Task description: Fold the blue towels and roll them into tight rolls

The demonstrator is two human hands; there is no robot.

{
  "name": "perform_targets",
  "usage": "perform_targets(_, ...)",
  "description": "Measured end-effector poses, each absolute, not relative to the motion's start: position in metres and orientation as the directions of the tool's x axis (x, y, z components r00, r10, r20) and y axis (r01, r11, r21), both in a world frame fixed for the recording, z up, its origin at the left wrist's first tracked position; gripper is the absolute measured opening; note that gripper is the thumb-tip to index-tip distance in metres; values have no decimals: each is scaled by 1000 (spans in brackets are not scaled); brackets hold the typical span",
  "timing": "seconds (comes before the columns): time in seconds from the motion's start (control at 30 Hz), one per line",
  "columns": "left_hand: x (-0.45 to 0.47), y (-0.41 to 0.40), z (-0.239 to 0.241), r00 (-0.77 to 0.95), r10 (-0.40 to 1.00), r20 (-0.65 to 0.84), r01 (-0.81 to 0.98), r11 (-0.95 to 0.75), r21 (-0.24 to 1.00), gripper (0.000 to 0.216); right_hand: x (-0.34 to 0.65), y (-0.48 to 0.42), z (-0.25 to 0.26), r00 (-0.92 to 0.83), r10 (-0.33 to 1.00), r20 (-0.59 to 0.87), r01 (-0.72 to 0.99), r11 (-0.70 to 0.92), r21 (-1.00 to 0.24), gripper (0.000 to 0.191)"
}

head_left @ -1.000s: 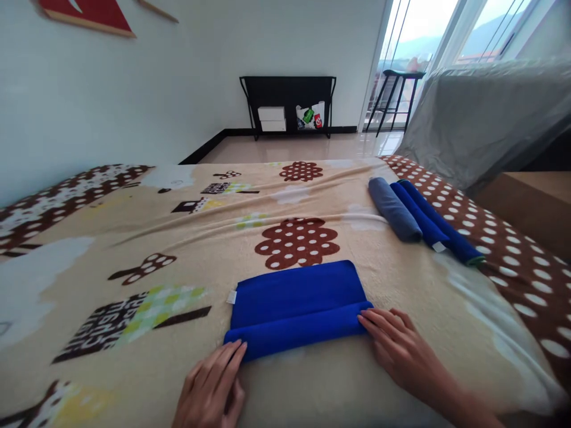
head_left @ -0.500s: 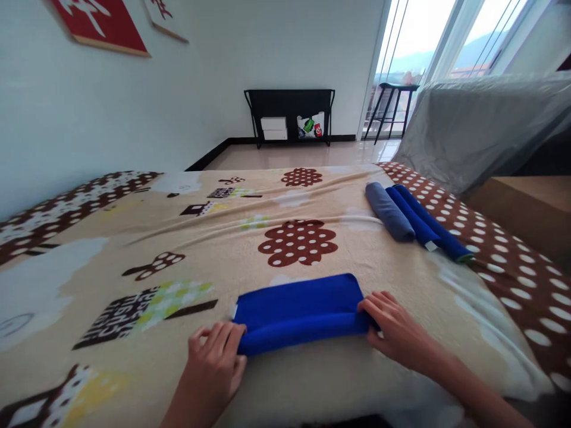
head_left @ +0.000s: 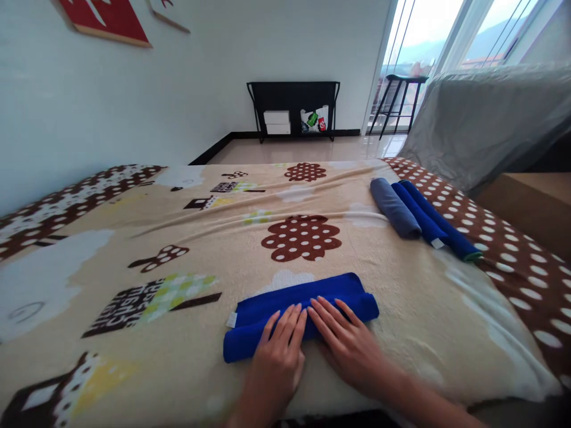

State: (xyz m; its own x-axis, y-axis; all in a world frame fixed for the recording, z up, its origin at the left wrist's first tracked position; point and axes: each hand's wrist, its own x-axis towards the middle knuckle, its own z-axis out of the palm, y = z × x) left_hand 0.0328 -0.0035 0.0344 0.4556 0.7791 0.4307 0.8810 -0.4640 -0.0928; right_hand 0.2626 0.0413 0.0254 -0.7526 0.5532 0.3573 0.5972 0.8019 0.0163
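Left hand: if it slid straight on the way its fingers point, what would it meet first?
Probably the flat, unrolled strip of royal-blue cloth, just beyond the rolled part the left hand rests on.

blue cloth (head_left: 294, 293) | near side rolled like a tube, far side flat | a bit slanted, right end farther away | white tag (head_left: 232, 320) at left | on the blanket (head_left: 414, 303)

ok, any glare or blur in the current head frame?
Head view: window sky nearly blown out; head view: floor near it reflects glare; head view: left hand, right hand and blue cloth readable, right forearm slightly soft.
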Motion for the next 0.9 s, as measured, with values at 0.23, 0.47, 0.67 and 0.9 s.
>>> perform_targets(0.23,-27,-40,14,325,857,401,944,-316,-90,67,335,42,11,-750,588,303,611,791,-22,63)
perform_targets(0.47,-12,-14,19,161,899,407,985,-169,-17,49,313,62,11,-629,637,446,653,744,-141,48)
perform_targets(0.67,-26,7,57,103,987,121,994,-105,11,34,297,81,51,-627,740,243,718,670,-187,17)
perform_targets(0.9,25,26,51,113,960,255,990,-85,-116,50,245,83,38,-581,754,308,777,626,-66,39)
